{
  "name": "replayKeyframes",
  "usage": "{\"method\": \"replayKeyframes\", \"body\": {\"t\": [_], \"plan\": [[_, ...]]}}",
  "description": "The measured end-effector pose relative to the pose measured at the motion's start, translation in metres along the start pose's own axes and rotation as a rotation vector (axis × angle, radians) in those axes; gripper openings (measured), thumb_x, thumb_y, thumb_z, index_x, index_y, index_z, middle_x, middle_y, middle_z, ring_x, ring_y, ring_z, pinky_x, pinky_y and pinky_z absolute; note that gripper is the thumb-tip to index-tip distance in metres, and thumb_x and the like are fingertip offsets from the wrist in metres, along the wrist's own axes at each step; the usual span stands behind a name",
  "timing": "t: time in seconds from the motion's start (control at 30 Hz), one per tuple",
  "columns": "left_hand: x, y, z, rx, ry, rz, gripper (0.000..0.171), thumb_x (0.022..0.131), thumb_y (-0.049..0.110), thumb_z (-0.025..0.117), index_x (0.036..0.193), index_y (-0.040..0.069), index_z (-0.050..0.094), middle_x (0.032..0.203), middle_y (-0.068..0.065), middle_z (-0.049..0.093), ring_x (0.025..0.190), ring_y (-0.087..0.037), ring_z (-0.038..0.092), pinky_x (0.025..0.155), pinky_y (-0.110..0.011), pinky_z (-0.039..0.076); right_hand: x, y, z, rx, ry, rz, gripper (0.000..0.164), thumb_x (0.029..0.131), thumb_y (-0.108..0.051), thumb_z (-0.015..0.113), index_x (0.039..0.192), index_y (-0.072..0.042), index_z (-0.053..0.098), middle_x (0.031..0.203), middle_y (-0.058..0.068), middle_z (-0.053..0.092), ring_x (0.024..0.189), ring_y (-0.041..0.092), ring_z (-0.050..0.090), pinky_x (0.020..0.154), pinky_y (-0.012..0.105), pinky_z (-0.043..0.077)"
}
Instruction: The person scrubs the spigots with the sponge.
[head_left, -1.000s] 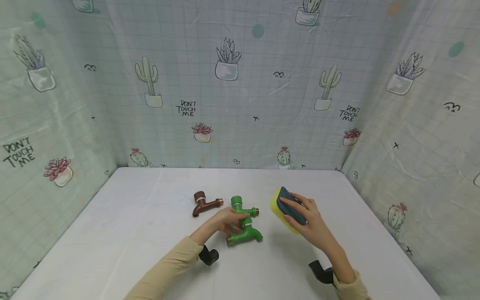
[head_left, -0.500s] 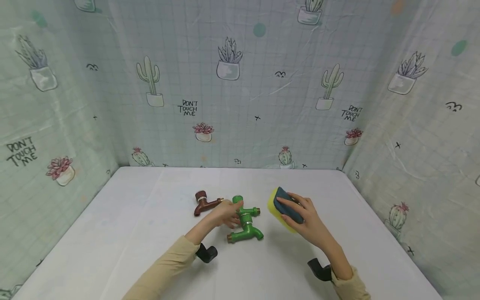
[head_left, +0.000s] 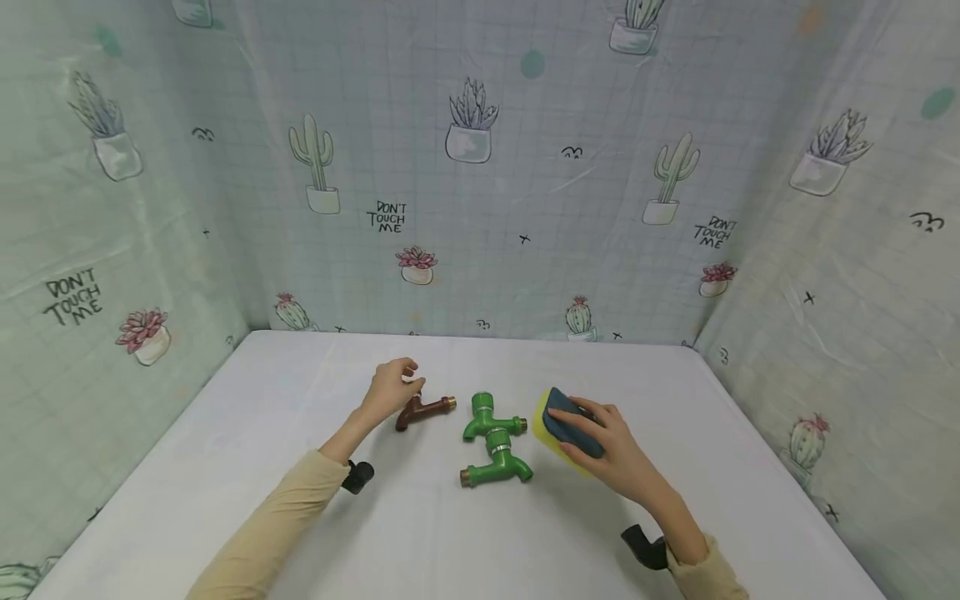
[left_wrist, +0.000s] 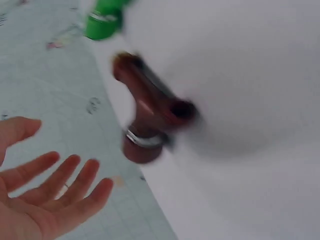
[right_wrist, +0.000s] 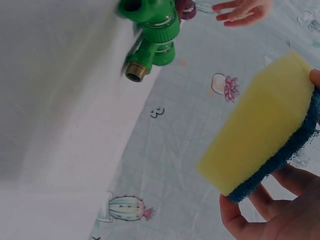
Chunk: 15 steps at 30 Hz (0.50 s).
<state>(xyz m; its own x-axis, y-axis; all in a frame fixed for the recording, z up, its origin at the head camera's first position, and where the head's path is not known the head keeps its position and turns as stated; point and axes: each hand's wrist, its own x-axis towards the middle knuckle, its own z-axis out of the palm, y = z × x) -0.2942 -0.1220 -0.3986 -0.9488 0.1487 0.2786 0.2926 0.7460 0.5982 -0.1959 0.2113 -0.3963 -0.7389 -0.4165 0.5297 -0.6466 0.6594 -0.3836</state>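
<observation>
My left hand hovers by the knob end of a brown faucet, fingers loosely bent. In the left wrist view that hand is apart from the brown faucet and holds nothing. Two green faucets lie together to the right: one farther back, another nearer whose knob end meets it. Above the table my right hand grips a yellow sponge with a dark blue scouring side, thumb and fingers on its edges.
A white table lies under everything. Cloth walls printed with cacti stand at its back and sides. Black curved pieces are worn at both wrists.
My left hand has left the green faucets and moved left and back to the brown faucet. The right hand keeps the sponge at nearly the same spot. The head view has shifted slightly.
</observation>
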Motion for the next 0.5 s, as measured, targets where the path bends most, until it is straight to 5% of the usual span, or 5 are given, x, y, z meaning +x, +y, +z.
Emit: {"method": "replayKeyframes", "body": {"t": [0.23, 0.37, 0.5], "plan": [[0.001, -0.028, 0.019, 0.574, -0.074, 0.285, 0.050, 0.083, 0.039, 0.059, 0.115, 0.001, 0.054, 0.113, -0.024, 0.053, 0.096, -0.041, 0.051, 0.068, -0.051, 0.049, -0.009, 0.000, 0.000, -0.012, -0.014, 0.012, 0.045, 0.079, -0.024, 0.068, 0.121, -0.031, 0.053, 0.128, 0.010, 0.047, 0.104, 0.023, 0.042, 0.075, 0.040, 0.040], [0.000, -0.041, 0.030, 0.710, -0.083, 0.376, 0.058, 0.079, 0.049, 0.060, 0.116, 0.004, 0.054, 0.109, -0.024, 0.052, 0.094, -0.042, 0.049, 0.072, -0.058, 0.045, -0.009, 0.000, -0.001, -0.006, -0.004, -0.002, 0.046, 0.078, -0.023, 0.068, 0.121, -0.031, 0.053, 0.128, 0.010, 0.047, 0.104, 0.024, 0.043, 0.075, 0.040, 0.041], [0.000, -0.047, 0.036, 0.765, -0.114, 0.384, 0.061, 0.075, 0.053, 0.062, 0.115, 0.007, 0.054, 0.103, -0.022, 0.053, 0.091, -0.038, 0.049, 0.075, -0.059, 0.044, -0.008, -0.002, 0.000, -0.006, 0.001, -0.008, 0.046, 0.079, -0.023, 0.068, 0.122, -0.031, 0.053, 0.128, 0.009, 0.047, 0.104, 0.023, 0.042, 0.074, 0.038, 0.042]]}}
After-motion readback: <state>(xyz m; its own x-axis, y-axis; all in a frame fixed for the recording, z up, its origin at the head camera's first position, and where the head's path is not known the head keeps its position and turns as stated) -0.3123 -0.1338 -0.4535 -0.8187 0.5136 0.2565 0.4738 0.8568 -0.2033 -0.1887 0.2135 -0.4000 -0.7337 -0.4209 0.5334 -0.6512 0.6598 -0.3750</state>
